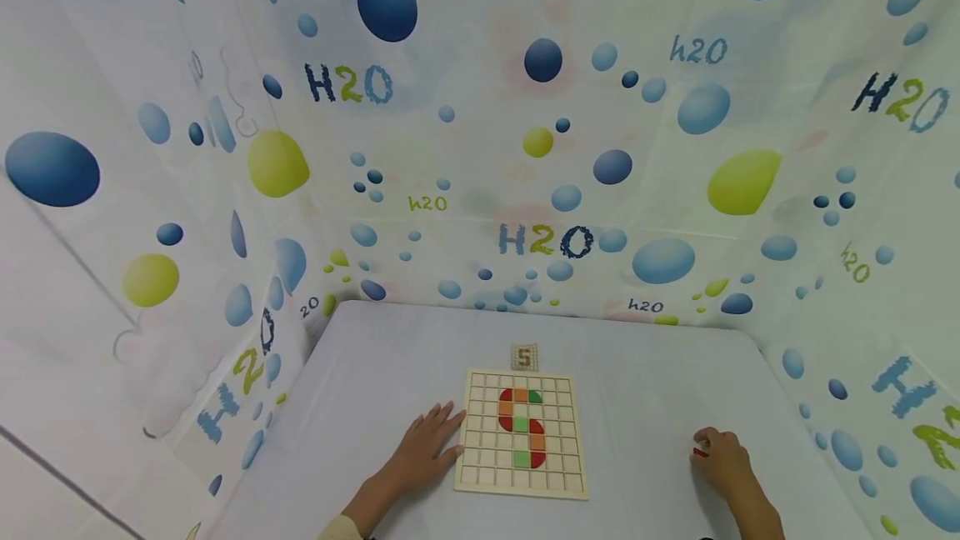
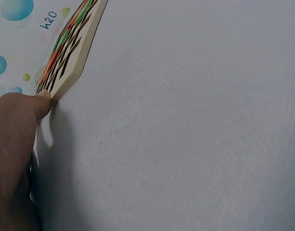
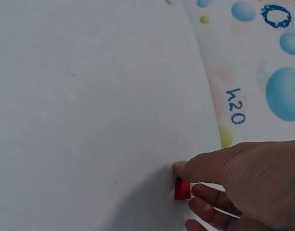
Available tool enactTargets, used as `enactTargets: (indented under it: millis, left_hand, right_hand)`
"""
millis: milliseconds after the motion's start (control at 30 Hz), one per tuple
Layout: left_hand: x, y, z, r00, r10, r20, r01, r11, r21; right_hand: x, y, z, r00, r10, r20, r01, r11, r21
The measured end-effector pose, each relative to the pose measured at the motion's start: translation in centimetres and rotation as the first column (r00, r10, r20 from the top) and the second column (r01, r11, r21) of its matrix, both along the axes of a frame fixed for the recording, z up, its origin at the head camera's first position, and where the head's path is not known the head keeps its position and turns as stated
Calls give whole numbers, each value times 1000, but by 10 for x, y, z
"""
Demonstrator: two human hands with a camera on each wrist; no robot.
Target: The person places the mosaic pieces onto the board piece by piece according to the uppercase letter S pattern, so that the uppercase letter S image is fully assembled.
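Observation:
A square wooden grid board point(image 1: 521, 493) lies on the table with red, orange and green tiles point(image 1: 521, 424) set in its squares, forming an S-like shape. My left hand point(image 1: 422, 450) lies flat with fingers spread at the board's left side, fingertips and thumb right at its edge. In the left wrist view, the thumb point(image 2: 43, 102) meets the board's rim point(image 2: 73, 82). Off to the right of the board, my right hand point(image 1: 722, 458) pinches a small red tile point(image 3: 182, 189) between thumb and fingers, close over the table.
Just behind the board sits a small card point(image 1: 524, 357) bearing a similar S-like figure on a grid. A white cloth covers the table point(image 1: 637, 373). Curtains point(image 1: 465, 148) printed with bubbles and "H2O" stand around the back and sides.

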State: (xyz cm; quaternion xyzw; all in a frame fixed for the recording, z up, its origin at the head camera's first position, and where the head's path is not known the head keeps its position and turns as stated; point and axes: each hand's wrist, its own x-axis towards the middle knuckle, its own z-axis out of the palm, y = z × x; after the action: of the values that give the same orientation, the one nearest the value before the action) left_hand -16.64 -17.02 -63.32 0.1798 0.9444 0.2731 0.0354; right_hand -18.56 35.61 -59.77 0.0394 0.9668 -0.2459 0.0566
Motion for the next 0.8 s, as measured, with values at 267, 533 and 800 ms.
enactTargets:
  millis: [267,533,800]
  left_hand:
    - [-2,-1,-5,1000,-5,-11,5,1000,1]
    - [-2,-1,-8,1000,-6,-7,6,1000,-5]
    - [-2,-1,-6,1000,-1,7,1,1000,-10]
  right_hand:
    - [-4,10,-14,996,47,-76,-52,997,-65]
    - [2,15,-12,1000,16,25,-14,997,-81]
    - [6,13,-16,998,56,-23,-58,996,-71]
